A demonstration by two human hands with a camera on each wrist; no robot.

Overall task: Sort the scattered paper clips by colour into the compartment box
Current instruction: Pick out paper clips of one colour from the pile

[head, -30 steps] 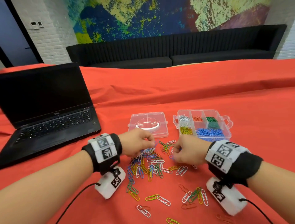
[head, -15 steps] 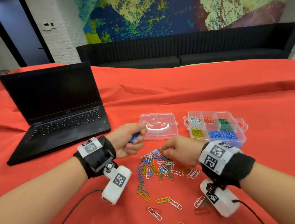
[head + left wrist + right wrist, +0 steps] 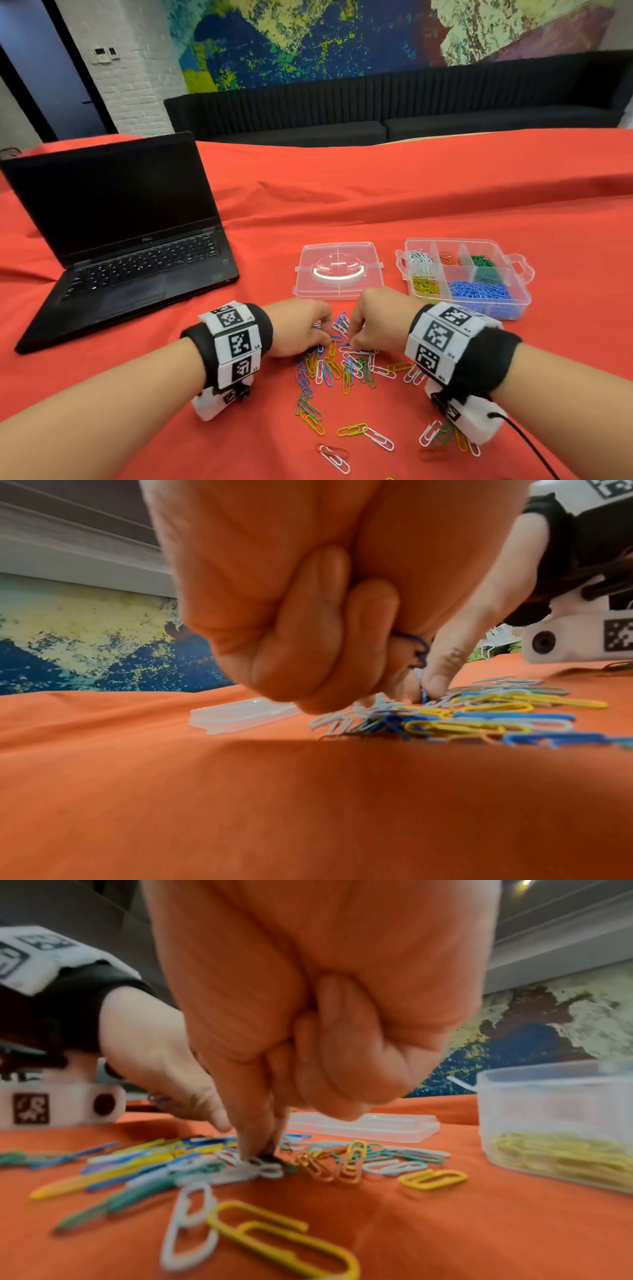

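Hands (image 3: pixel 337 325) back together over clip pile (image 3: pixel 337 366)

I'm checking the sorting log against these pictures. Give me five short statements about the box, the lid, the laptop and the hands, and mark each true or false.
1. The compartment box sits to the right of its lid. True.
2. The blue clips fill the box's largest compartment. True.
3. The laptop is closed. False: it stands open, screen dark.
4. The left hand holds blue paper clips. True.
5. The right hand is over the box. False: its fingers reach into the loose pile.
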